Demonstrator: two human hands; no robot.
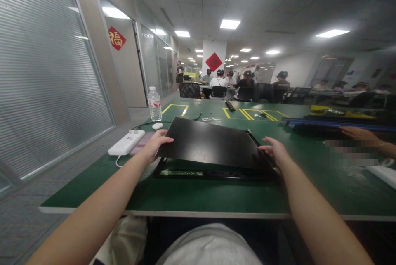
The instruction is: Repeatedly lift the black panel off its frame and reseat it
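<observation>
Your left hand (156, 144) grips the left edge of the black panel (210, 143), arm stretched forward. Your right hand (275, 151) clasps its right edge, holding it tilted above the base (213, 173).

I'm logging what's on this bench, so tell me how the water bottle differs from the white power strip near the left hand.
The water bottle stands upright and is clear with a red-and-white label; the power strip lies flat and is opaque white. The bottle sits farther back on the green table, apart from the hands; the strip lies closer, just beside the left hand, which grips the black panel. Both rest on the table's left side.
</observation>
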